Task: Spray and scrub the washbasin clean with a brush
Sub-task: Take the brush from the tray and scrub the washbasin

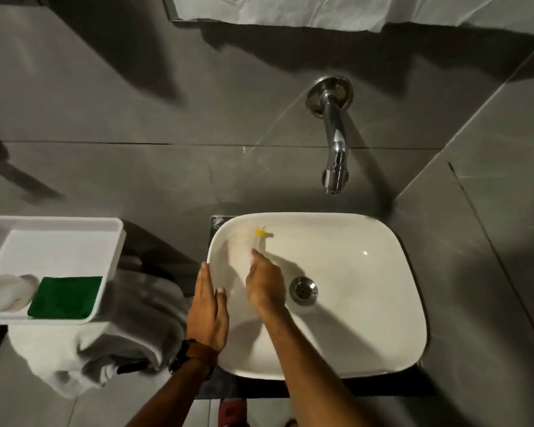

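Note:
A white rounded washbasin (367, 303) sits on a dark counter, with a chrome drain (303, 289) near its middle. My right hand (264, 283) is inside the bowl, shut on a pale brush (244, 245) with whitish bristles and a yellow tip. The brush is blurred and lies against the bowl's inner wall at the far left corner. My left hand (208, 306) rests flat on the basin's left rim, fingers together, holding nothing. No spray bottle is in view.
A chrome wall tap (335, 149) juts out above the basin. At the left a white tray (59, 229) holds a green scrub pad (64, 297) and a white cloth (8, 292). A grey-white towel (105, 340) lies crumpled between tray and basin.

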